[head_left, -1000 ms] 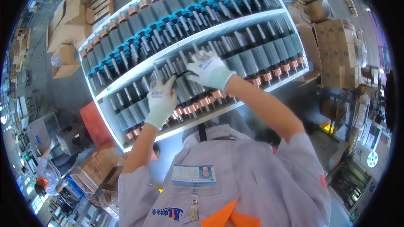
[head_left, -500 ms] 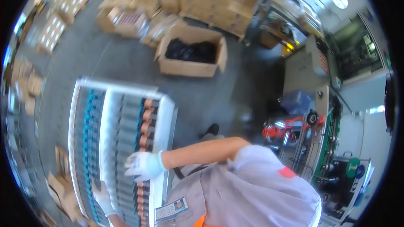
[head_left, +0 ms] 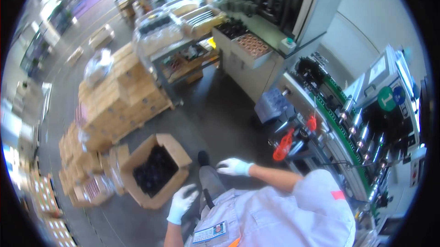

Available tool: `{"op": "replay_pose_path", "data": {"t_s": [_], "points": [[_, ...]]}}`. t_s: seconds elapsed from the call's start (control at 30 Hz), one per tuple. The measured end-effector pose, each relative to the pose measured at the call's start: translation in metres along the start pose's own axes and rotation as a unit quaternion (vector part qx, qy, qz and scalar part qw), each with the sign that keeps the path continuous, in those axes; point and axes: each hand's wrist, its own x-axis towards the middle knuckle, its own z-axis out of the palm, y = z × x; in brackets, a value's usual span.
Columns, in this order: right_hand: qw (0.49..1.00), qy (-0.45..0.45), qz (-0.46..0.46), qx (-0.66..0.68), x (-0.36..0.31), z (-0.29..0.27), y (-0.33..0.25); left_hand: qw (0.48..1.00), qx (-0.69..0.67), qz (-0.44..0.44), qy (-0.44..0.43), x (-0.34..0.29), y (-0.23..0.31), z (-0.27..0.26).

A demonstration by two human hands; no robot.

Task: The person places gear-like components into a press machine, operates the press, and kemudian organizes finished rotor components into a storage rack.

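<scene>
Both my hands wear white gloves and hold nothing that shows. My left hand is just right of an open cardboard box, fingers apart and slightly curled. Inside that box lies a heap of black parts, too indistinct to name. Farther right, my right hand hangs in front of my body near my leg, its fingers stretched out toward the left. It touches nothing.
A conveyor line with green edging and metal fixtures runs along the right. Red coiled hoses and a blue plastic bin are beside it. Stacked cartons stand at left; a tray of copper-coloured parts sits farther ahead.
My view has turned to the right, and the rack of teal and copper-coloured parts has left it. Both hands have come away from the rack.
</scene>
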Motion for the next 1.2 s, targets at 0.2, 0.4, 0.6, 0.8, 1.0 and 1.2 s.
{"op": "replay_pose_path", "data": {"t_s": [0.2,0.4,0.6,0.8,1.0,1.2], "points": [[0.935,0.253,0.174,0.177,0.039,-0.102,0.079,0.984,0.033,0.147,-0.1,0.291,0.107,-0.036],[0.878,0.38,0.19,0.219,0.07,-0.177,0.039,0.935,0.115,0.283,-0.181,0.531,0.247,0.018],[0.833,0.409,0.284,0.242,0.104,-0.227,0.047,0.845,0.312,0.421,-0.104,0.681,0.336,0.096],[0.811,0.463,0.266,0.238,0.139,-0.313,0.073,0.697,0.475,0.502,-0.192,0.76,0.357,0.138],[0.807,0.481,0.214,0.266,0.162,-0.417,0.086,0.662,0.481,0.511,-0.263,0.79,0.359,0.156],[0.776,0.552,0.175,0.249,0.173,-0.548,0.08,0.746,0.399,0.407,-0.344,0.812,0.432,0.133]]}}
